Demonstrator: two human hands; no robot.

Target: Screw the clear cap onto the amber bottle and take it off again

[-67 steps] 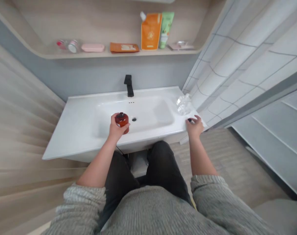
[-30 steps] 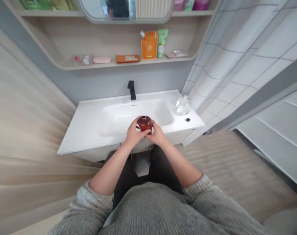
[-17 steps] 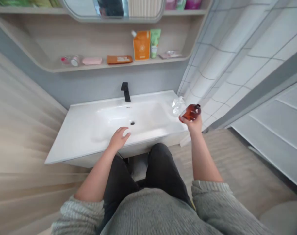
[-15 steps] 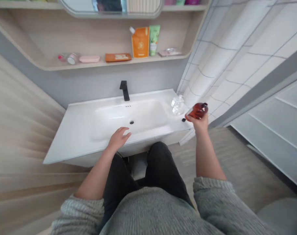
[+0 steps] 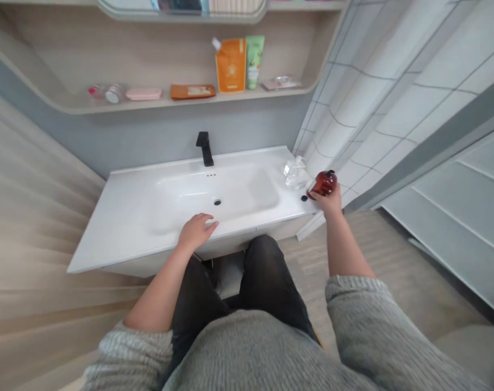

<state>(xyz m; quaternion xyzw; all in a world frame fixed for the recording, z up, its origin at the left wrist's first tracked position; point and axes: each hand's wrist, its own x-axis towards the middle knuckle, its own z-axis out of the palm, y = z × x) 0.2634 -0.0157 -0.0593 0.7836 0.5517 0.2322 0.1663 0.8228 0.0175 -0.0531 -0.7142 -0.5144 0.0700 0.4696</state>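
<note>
The right grip [image 5: 329,201] is closed around an amber bottle [image 5: 324,183], fingers curled only as far as its body allows. The bottle sits just beyond the palm, on the side away from the wearer, and leans so that its dark neck points up and to the right while its base points down and to the left, toward the thumb. Most of its body shows above the hand. It is over or at the right end of the white bench [image 5: 108,217]; whether its base touches the surface is unclear.

Just left of the bottle's base, a small black round piece [image 5: 304,198] lies on the bench. Behind that stands a clear pump bottle [image 5: 294,176], near the right grip but apart from it.

Farther left, the left grip [image 5: 195,232] hovers by the front edge of the basin [image 5: 250,187], thumb and fingers loosely parted, with nothing seen in it. The drain [image 5: 217,202] lies a little beyond its fingertips, and the black faucet [image 5: 205,149] stands behind.

On the shelf [image 5: 149,107] above, an orange pouch [image 5: 231,66] stands beside a green tube [image 5: 254,62].
</note>
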